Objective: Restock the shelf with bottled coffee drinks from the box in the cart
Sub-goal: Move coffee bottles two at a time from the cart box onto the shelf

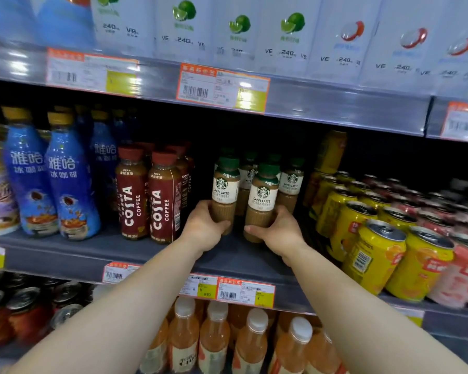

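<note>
Head view: both hands on latte bottles at the middle shelf.

Left hand [204, 225] grips the lower body of one green-capped latte bottle [224, 190]; right hand [277, 230] grips a second latte bottle [262, 201] just beside it, fingers curled round each. Both bottles upright, bases at the grey shelf [146, 249], near its front. More of the same bottles [291, 182] stand behind them. Red Costa bottles [149, 195] to the left, then blue bottles [52, 174]. Yellow cans [362, 233] to the right. Orange drink bottles [216, 336] on the shelf below; white cartons [238, 33] above. Price tags [222, 86] along the shelf edges.
</note>
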{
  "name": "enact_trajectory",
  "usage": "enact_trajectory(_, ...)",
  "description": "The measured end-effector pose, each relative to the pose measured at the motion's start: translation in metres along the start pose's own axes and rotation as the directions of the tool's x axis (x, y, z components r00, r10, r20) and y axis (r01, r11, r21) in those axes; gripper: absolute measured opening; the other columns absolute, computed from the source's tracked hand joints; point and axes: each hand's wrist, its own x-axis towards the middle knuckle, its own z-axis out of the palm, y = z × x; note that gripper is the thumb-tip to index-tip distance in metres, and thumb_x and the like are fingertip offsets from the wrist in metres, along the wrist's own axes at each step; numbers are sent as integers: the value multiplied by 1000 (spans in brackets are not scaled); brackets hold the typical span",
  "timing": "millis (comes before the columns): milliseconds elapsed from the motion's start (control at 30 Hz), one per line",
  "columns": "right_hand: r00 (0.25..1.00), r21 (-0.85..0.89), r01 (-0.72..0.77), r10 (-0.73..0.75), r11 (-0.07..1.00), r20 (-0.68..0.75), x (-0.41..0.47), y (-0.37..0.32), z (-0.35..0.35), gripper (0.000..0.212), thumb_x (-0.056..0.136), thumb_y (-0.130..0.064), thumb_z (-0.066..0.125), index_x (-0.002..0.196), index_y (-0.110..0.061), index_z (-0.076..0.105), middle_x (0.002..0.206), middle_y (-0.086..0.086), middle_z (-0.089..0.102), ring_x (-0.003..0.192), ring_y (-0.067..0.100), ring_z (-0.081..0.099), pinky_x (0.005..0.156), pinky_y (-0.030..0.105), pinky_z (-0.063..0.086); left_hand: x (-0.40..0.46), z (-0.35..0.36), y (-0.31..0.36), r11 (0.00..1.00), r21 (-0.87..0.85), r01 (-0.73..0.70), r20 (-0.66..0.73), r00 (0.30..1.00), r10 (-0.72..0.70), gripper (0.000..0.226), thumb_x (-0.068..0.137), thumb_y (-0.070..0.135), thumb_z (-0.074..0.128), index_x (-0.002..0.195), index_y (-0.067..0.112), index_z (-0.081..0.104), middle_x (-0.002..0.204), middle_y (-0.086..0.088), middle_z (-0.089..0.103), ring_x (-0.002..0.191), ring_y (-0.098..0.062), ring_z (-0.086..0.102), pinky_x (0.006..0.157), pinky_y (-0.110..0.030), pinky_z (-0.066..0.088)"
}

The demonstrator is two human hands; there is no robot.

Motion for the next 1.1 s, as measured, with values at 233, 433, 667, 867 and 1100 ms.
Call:
enact_trajectory(233, 999, 12, 26, -26, 1000, -20, 21, -4, 32, 68, 69, -31, 85, 125, -15, 49, 120, 3, 64, 105, 18, 60, 88, 30, 49, 7, 4, 4, 998, 59, 24, -57, 998, -20, 59, 86, 17, 68, 138, 11, 41, 131, -11, 57, 120, -28, 55, 96, -29, 42)
enact_trajectory(433, 999, 55, 31, -30, 998, -18, 26, 1, 37, 68, 69, -29, 84, 126, -17, 49, 121, 2, 63, 105, 16, 61, 86, 28, 48, 9, 3, 5, 998, 42, 54, -73, 996, -50, 56, 86, 15, 69, 135, 8, 44, 129, -11, 60, 117, -27, 57, 90, -25, 42)
enact_trajectory(667, 999, 21, 40, -40, 999, -6, 28, 4, 41, 66, 73, -29, 82, 130, -18, 49, 130, 4, 60, 115, 18, 59, 99, 37, 48, 10, 0, 6, 993, 54, 104, -90, 991, -99, 61, 82, 17, 74, 134, 5, 43, 132, -14, 56, 119, -29, 55, 99, -34, 46)
enact_trajectory(867, 1000, -25, 14, -14, 1000, -5, 28, 1, 44, 72, 72, -36, 81, 133, -20, 47, 132, 5, 58, 119, 19, 57, 102, 42, 47, 15, 3, 2, 993, 59, 104, -93, 991, -98, 55, 83, 18, 72, 130, 8, 46, 128, -13, 59, 117, -30, 58, 98, -39, 48)
enact_trajectory(1100, 994, -12, -98, 98, 995, 43, 14, -11, 34, 84, 74, -31, 81, 142, -11, 37, 138, 11, 53, 123, 22, 54, 105, 38, 44, 16, 1, 3, 986, 128, 103, -75, 993, -94, 82, 79, 29, 76, 144, 5, 32, 140, -19, 48, 129, -34, 47, 106, -39, 41)
